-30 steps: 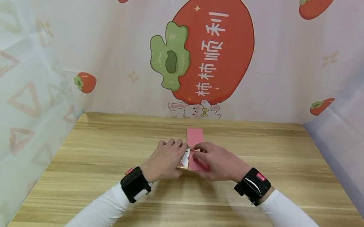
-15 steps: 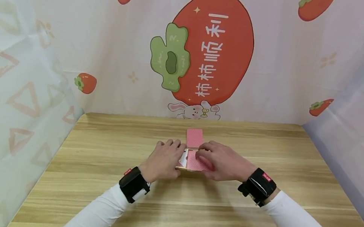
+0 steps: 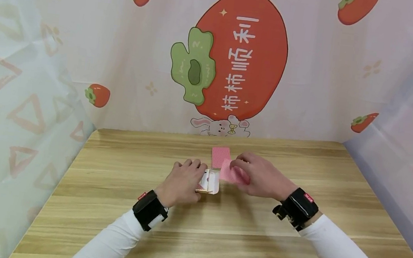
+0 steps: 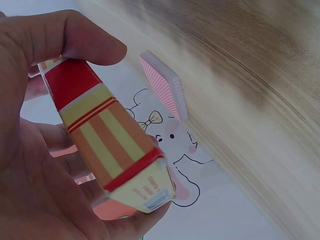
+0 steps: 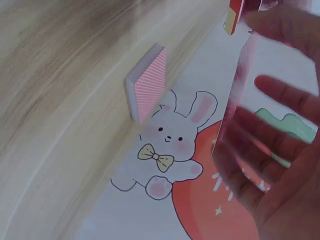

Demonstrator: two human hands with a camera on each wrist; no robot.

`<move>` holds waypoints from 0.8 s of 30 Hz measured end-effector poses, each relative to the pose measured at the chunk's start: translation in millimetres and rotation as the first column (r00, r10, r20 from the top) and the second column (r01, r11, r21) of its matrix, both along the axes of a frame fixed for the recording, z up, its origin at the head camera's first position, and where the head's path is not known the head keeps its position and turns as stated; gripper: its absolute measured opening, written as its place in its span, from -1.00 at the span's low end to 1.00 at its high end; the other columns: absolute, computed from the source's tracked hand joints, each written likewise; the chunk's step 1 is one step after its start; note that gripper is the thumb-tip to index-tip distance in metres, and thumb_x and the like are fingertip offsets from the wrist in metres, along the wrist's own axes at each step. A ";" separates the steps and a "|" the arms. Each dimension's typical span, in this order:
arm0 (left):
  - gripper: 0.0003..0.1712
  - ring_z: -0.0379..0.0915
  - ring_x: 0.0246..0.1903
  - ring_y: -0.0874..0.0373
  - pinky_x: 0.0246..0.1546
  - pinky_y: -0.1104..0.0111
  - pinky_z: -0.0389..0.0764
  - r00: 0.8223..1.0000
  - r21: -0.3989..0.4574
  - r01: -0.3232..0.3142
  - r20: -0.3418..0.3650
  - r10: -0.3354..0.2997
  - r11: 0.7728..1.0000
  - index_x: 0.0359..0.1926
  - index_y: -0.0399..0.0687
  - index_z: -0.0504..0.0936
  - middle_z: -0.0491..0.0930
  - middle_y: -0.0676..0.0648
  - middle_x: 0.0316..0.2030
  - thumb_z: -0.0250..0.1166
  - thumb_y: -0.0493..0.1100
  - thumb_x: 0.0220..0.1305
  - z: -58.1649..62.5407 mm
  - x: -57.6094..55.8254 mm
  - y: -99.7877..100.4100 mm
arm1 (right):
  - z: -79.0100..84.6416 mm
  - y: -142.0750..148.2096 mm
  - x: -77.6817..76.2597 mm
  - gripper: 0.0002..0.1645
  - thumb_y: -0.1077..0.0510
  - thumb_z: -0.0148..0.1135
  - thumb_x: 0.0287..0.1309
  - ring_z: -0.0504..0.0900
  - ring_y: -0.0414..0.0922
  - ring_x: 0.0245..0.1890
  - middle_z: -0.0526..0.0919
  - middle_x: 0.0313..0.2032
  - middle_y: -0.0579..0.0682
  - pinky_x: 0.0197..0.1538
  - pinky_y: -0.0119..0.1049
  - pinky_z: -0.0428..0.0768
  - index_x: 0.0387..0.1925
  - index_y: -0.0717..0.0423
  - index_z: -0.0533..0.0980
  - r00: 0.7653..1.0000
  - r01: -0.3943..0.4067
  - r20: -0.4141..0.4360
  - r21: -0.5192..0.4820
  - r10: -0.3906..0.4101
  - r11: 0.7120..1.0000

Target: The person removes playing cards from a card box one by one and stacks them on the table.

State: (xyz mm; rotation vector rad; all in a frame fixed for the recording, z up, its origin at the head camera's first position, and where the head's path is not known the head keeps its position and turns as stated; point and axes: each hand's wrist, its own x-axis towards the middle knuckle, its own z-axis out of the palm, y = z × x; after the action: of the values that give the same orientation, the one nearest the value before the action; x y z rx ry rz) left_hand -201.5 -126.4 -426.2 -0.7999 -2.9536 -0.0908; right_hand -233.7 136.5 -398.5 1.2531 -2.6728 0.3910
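Note:
My left hand (image 3: 180,184) grips a small card box (image 3: 212,183) just above the table, with its white flap facing right. In the left wrist view the striped red, orange and yellow side of the box (image 4: 102,132) lies between thumb and fingers. My right hand (image 3: 262,177) pinches a thin playing card (image 3: 229,171) with a pink patterned back, held off the box's open end. Seen nearly edge-on in the right wrist view, the card (image 5: 234,100) bows slightly along the fingers. Behind both hands, a neat deck of pink-backed cards (image 3: 220,155) lies on the table.
The wood-grain table (image 3: 124,231) runs back to a white curtain (image 3: 133,60) printed with persimmons and a rabbit. Light patterned cloth also hangs at the left and right sides. Each wrist wears a black strapped camera (image 3: 297,207).
My right hand has drawn the pink card rightward off the box and lifted it, baring the white flap. My left hand has shifted slightly left with the box. The deck stays put.

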 end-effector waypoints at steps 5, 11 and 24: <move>-0.29 0.46 -0.07 -0.08 -0.14 -0.08 0.51 1.000 0.000 0.003 -0.001 -0.003 1.000 0.13 -0.14 0.50 0.52 -0.11 -0.05 0.52 -0.07 -0.08 -0.7 1.2 -0.9 | -3.9 -4.6 -7.4 -0.37 -0.02 0.60 -0.01 0.53 -0.08 -0.25 0.61 -0.10 0.06 -0.23 -0.21 0.59 0.09 0.09 0.61 0.993 0.115 0.015 -0.041 -0.114 0.993; -0.30 0.46 -0.09 -0.07 -0.15 -0.06 0.50 1.000 -0.006 0.003 0.008 -0.003 1.000 0.12 -0.13 0.50 0.51 -0.10 -0.08 0.52 -0.06 -0.08 -1.2 1.8 -2.0 | -8.8 -12.3 -16.2 -0.41 -0.07 0.58 0.02 0.53 -0.07 -0.29 0.61 -0.16 0.06 -0.35 -0.25 0.55 0.07 0.04 0.64 0.977 0.214 0.033 -0.040 -0.212 0.976; -0.28 0.45 -0.07 -0.07 -0.13 -0.06 0.49 1.000 -0.010 0.005 0.029 -0.005 1.000 0.14 -0.13 0.50 0.52 -0.10 -0.06 0.53 -0.04 -0.07 0.2 3.2 -1.8 | -18.5 -39.6 -40.5 -0.47 -0.15 0.48 0.10 0.54 -0.02 -0.37 0.60 -0.35 0.07 -0.36 -0.16 0.55 -0.02 0.13 0.68 0.913 0.407 0.008 -0.075 -0.408 0.910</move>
State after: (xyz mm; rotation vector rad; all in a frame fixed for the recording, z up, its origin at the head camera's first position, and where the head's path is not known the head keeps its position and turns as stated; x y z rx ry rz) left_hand -198.3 -128.2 -426.0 -0.8139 -2.9814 -0.0883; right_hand -274.1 96.9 -416.9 0.6429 -2.7846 0.4158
